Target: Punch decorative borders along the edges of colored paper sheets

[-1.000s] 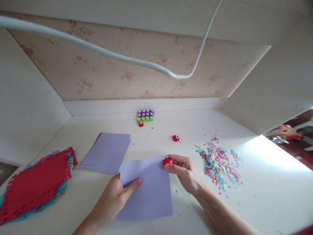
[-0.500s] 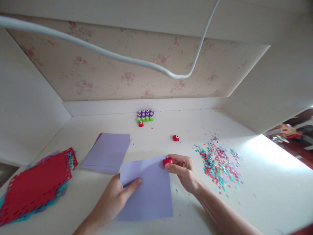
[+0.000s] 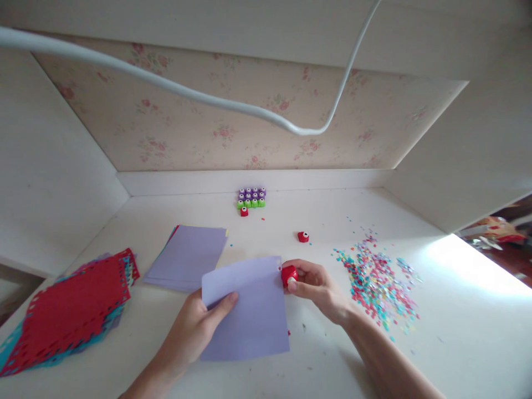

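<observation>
A sheet of lilac paper (image 3: 251, 316) is gripped at its left edge by my left hand (image 3: 203, 321), thumb on top. My right hand (image 3: 313, 285) holds a small red craft punch (image 3: 289, 274) at the sheet's upper right corner, thumb on its pale button. Small holes show in the paper right beside the punch. Whether the punch still overlaps the paper's edge I cannot tell. Farther back on the table lies a second red punch (image 3: 303, 236).
Left of the sheet lies a stack of plain paper (image 3: 189, 255). Punched red sheets (image 3: 77, 310) are piled at far left. Purple and green punches (image 3: 251, 197) stand in rows at the back, one red punch (image 3: 244, 211) before them. Confetti (image 3: 380, 282) covers the right side. A white cable (image 3: 208, 100) hangs in front.
The red punch has turned and shifted slightly right at the corner, and holes now show in the paper there. The sheet has tilted a little. The camera view has shifted slightly.
</observation>
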The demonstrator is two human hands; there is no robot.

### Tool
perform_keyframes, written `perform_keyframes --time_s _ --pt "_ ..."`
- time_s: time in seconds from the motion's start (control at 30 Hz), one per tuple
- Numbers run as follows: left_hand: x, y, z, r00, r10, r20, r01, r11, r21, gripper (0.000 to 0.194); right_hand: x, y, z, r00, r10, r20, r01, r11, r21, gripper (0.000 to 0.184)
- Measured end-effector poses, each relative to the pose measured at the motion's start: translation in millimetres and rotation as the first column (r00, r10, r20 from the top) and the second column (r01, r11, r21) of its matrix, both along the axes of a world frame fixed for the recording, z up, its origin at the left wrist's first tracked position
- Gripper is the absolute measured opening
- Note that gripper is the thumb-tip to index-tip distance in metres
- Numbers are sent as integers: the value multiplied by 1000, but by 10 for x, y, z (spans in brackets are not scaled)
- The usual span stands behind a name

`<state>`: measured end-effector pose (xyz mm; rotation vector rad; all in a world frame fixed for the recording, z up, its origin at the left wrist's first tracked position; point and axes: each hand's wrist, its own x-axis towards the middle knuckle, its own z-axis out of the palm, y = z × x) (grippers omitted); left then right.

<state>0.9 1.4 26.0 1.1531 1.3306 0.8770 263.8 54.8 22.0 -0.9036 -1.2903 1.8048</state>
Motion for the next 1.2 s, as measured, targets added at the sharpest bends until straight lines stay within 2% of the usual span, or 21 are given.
perform_keyframes --time_s 0.2,0.33,0.43,0.5,0.57,0.6,0.67,0.73,0.8,0.87,0.97,1.03,1.2 --pt "-6 17 11 999 43 21 -43 999 -2 51 82 44 23 999 -53 -9 53 999 -10 30" --pt "-5 15 13 997 59 45 -58 998 -27 51 142 72 92 975 -224 1 223 972 78 30" --pt "-1 3 1 997 64 44 -63 998 -24 50 241 140 133 914 -403 -50 405 911 78 40" --pt "3 0 -10 997 57 42 -56 998 -18 48 361 223 136 847 -525 -84 531 844 72 44" --pt "8 8 -19 998 46 37 -46 999 -7 46 524 332 121 778 -623 -78 628 771 104 40" --pt "11 14 -23 999 41 31 -41 999 -1 45 615 391 111 763 -646 -40 644 752 138 36" --pt "15 27 -33 999 32 11 -32 999 11 43 796 515 93 771 -624 126 590 775 227 33" --pt "17 35 -43 1000 20 -5 -20 1000 20 43 948 638 86 746 -546 380 441 834 332 35" --pt "15 38 -54 1000 3 -11 -3 1000 27 43 1048 761 86 648 -462 606 243 879 410 36" --pt "11 41 -64 1000 -12 -11 12 1000 28 43 1095 879 88 537 -392 747 58 900 431 35" --pt "5 54 -74 1000 -16 -15 16 1000 26 42 1086 1029 91 430 -316 846 -125 907 402 35" --pt "4 64 -73 1000 -10 -18 10 1000 22 42 1049 1094 99 394 -282 875 -205 901 383 35" --pt "13 59 -26 1000 1 -9 -1 1000 10 43 956 1151 116 426 -232 874 -294 879 376 32"
